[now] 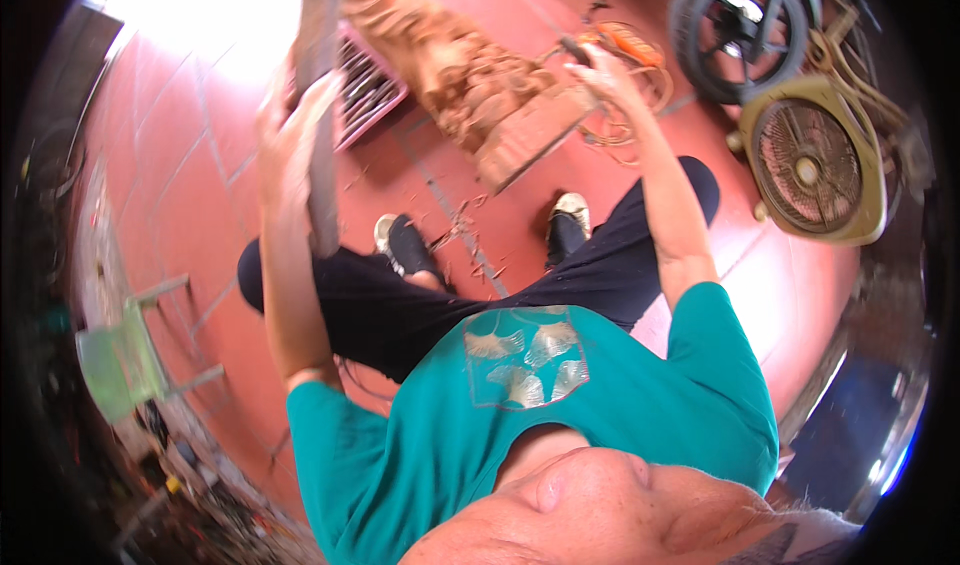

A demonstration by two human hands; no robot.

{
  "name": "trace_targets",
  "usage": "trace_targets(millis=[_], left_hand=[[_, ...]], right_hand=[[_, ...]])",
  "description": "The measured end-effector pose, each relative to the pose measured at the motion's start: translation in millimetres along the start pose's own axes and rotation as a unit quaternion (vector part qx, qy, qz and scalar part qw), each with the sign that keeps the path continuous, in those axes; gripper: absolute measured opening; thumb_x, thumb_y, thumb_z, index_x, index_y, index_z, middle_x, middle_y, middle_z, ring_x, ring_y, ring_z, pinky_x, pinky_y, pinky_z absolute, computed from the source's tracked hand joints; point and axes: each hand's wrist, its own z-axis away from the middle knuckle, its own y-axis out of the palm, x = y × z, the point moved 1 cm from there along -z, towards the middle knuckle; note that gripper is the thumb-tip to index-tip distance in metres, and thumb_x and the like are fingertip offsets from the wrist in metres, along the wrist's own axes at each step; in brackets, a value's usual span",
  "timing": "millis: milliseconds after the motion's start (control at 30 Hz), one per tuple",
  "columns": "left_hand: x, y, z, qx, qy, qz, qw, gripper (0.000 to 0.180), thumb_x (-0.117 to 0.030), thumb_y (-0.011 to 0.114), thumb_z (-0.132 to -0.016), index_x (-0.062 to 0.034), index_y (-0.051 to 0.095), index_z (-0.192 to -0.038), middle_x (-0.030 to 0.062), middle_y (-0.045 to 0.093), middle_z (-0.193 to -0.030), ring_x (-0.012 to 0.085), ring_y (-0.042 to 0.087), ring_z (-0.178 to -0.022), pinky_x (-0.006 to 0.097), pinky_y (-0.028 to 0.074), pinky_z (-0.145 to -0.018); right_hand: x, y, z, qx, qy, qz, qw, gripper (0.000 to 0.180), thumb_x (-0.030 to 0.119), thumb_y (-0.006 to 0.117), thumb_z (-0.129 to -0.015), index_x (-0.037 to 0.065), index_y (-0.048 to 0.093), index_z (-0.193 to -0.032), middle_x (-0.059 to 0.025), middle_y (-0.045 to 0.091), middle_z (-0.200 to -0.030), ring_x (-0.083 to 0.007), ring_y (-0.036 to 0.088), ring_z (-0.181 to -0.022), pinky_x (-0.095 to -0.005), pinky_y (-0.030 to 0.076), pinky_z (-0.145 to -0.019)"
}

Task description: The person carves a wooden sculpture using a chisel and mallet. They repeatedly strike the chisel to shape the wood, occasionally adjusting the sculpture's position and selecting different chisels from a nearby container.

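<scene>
Red tiled floor [230,255] is spreading under the whole work area, glare washing over the part beyond the left hand.

Well out to the left of the left forearm, a green stool [120,360] is standing, apparently set aside to leave leg room. The left hand [285,130] is gripping a long wooden bar [321,165], thumb on one side and fingers on the other; motion blur is softening the exact finger wrap. The bar is pointing lengthwise away from the body, probably so the palm is bearing its weight mid-length.

Just right of that hand, a pink crate [350,135] is holding a row of slim dark pieces, likely parked there for easy reach. Between the hands, the carved wooden piece [455,70] is slanting, its plain block end turning toward the right hand and the knees, seemingly for access; how it is being supported is unclear. Wood shavings [465,225] are lying nearer the body, between the shoes.

The right hand [605,80] is closing on a dark handle [574,51] beside the block end; its far end is not showing clearly. Just past it an orange cord [632,43] is coiling. Further right, a wheel [690,40] and a fan [868,190] are standing.
</scene>
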Motion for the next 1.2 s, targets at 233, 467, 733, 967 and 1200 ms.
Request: trace_targets(millis=[233, 467, 733, 967, 1200], left_hand=[[2, 9, -8, 0.011, -0.008, -0.012, 1.000, 0.040, -0.008, 0.058, -0.102, -0.0003, 0.051, -0.141, 0.0045, 0.059, -0.078, 0.0100, 0.055, -0.059, 0.023, 0.044, -0.051], [13, 13, -11, 0.006, -0.026, 0.005, 1.000, 0.051, -0.009, 0.063, -0.099, -0.0028, 0.046, -0.147, 0.0049, 0.060, -0.075, 0.0118, 0.057, -0.055, 0.025, 0.048, -0.050], [18, 42, -4, 0.042, -0.037, 0.047, 0.997, 0.054, -0.008, 0.066, -0.097, -0.0045, 0.046, -0.147, 0.0042, 0.061, -0.078, 0.0107, 0.058, -0.057, 0.025, 0.049, -0.049], [30, 62, 14, 0.052, -0.079, 0.087, 0.992, 0.068, -0.003, 0.071, -0.091, -0.0033, 0.041, -0.151, 0.0035, 0.062, -0.078, 0.0119, 0.060, -0.056, 0.024, 0.047, -0.049], [31, 62, 12, 0.047, -0.106, 0.068, 0.991, 0.073, -0.003, 0.073, -0.088, -0.0016, 0.039, -0.153, 0.0026, 0.063, -0.080, 0.0098, 0.058, -0.057, 0.024, 0.046, -0.051]], right_hand=[[26, -2, 4, -0.031, 0.015, 0.034, 0.999, 0.047, 0.043, 0.069, -0.088, 0.012, 0.063, -0.122, -0.0167, 0.072, -0.108, -0.0365, 0.068, -0.106, -0.0507, 0.052, -0.088], [44, -30, 6, -0.108, -0.014, -0.071, 0.992, 0.047, 0.045, 0.069, -0.092, 0.006, 0.061, -0.118, -0.0161, 0.071, -0.095, -0.0363, 0.069, -0.092, -0.0480, 0.053, -0.082], [79, -63, 22, -0.070, -0.050, -0.476, 0.875, 0.027, 0.031, 0.068, -0.099, 0.007, 0.063, -0.111, -0.0021, 0.067, -0.090, -0.0063, 0.061, -0.074, -0.0220, 0.047, -0.061], [102, -68, 21, 0.006, -0.110, -0.617, 0.779, 0.036, 0.033, 0.064, -0.103, 0.008, 0.061, -0.129, -0.0019, 0.067, -0.097, -0.0073, 0.062, -0.087, -0.0243, 0.053, -0.074], [142, -69, 28, 0.074, -0.175, -0.493, 0.849, 0.041, 0.033, 0.060, -0.105, 0.009, 0.057, -0.138, -0.0021, 0.067, -0.113, -0.0141, 0.066, -0.105, -0.0354, 0.051, -0.100]])
